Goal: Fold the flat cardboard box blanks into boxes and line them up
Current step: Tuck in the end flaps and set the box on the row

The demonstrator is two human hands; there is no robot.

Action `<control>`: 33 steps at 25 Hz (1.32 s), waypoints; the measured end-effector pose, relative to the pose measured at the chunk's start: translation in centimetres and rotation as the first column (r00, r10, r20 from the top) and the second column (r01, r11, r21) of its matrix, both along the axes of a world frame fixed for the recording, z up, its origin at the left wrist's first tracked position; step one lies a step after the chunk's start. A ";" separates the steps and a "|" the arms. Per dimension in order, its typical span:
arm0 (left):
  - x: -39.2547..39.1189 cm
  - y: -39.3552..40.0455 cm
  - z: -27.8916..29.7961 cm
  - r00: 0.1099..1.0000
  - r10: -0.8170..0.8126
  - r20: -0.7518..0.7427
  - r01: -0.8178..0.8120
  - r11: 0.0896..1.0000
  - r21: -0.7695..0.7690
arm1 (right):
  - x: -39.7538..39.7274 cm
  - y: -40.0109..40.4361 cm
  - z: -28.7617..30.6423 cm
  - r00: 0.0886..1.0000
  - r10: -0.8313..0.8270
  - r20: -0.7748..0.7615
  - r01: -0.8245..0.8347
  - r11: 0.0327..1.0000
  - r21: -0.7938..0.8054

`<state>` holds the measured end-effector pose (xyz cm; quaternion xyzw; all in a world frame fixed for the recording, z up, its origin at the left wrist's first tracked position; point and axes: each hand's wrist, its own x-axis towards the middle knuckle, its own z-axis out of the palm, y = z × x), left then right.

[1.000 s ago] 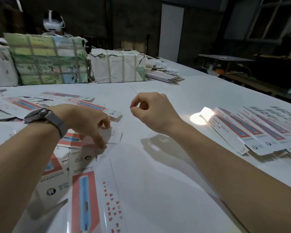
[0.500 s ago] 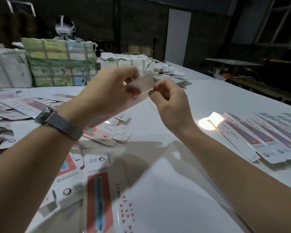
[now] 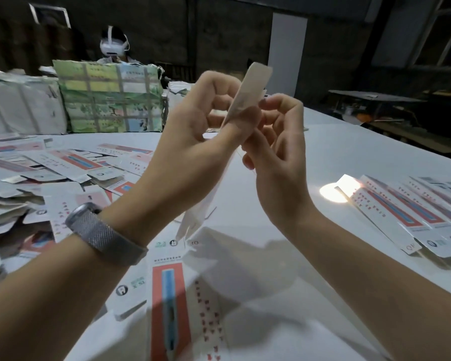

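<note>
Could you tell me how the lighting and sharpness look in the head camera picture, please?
In the head view, the room behind is dim; one bright glare spot burns out on the white table beside the row of folded boxes. The left hand and right hand grip a slightly motion-blurred box blank, casting soft shadows below; wide-angle distortion stretches the forearms.
</note>
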<state>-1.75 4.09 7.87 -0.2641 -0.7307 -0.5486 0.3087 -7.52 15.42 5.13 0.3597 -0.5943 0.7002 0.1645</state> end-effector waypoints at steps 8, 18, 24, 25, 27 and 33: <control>0.7 -0.1 -0.6 0.971 -0.163 0.175 0.173 0.984 -0.043 | 1.3 0.1 1.5 0.993 0.116 -0.007 -0.116 0.990 -0.083; 1.0 0.2 -2.8 0.964 0.026 0.266 -0.097 0.962 0.256 | 0.9 0.4 1.2 0.955 0.207 0.213 -0.187 0.976 -0.111; 1.1 0.8 -2.8 0.859 -0.112 0.500 0.048 0.989 0.140 | 1.6 0.1 1.2 0.956 0.200 0.215 -0.191 0.980 -0.060; 1.1 0.8 -2.8 0.833 -0.202 0.515 0.088 0.967 0.238 | 1.5 0.0 1.1 0.979 0.107 0.175 -0.111 0.994 0.014; 1.3 0.5 -2.5 0.775 -0.382 0.504 0.122 0.872 0.475 | 0.9 0.2 0.9 0.995 -0.101 0.004 0.099 0.981 0.168; 1.0 -0.9 -2.4 0.780 -0.440 0.445 0.096 0.786 0.611 | -0.8 1.4 1.7 0.895 -0.329 -0.301 0.428 0.825 0.370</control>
